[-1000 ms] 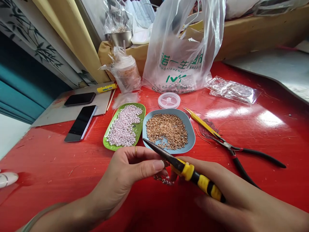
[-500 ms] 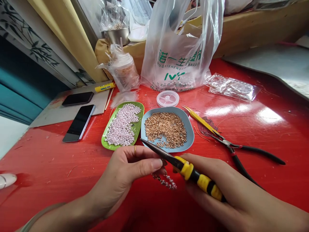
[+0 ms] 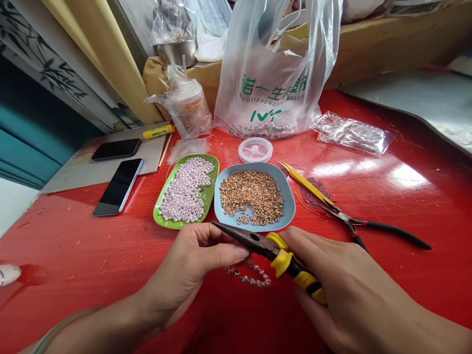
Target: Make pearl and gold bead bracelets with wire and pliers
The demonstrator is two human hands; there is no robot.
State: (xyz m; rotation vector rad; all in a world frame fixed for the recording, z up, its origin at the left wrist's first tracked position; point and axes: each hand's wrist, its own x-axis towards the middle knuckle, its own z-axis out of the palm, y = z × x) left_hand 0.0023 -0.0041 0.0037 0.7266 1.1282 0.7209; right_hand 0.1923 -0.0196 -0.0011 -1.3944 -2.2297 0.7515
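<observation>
My left hand [image 3: 206,260] is closed, thumb against fingers, with a loop of strung pearl beads [image 3: 258,280] hanging below the fingertips. The part of the beaded strand inside the pinch is hidden. My right hand [image 3: 332,280] is wrapped round yellow-and-black long-nose pliers [image 3: 258,243]. The pliers' dark jaws point up and left, passing over my left thumb and fingertips. Just beyond the hands are a green tray [image 3: 159,219] of pinkish-white pearl beads [image 3: 188,191] and a blue-grey tray [image 3: 290,206] of small gold beads [image 3: 254,194].
Black-handled pliers [image 3: 394,233] and yellow tweezers [image 3: 306,184] lie at right. Two phones [image 3: 120,187] rest at left near a yellow tube [image 3: 158,131]. Behind the trays stand a round clear spool [image 3: 255,149], a plastic bag [image 3: 273,98] and a bagged cup [image 3: 190,105].
The right hand has turned the pliers, so their jaws now show from the side, lower and flatter over the left fingers. The left hand keeps its pinch; the bead loop has shifted slightly.
</observation>
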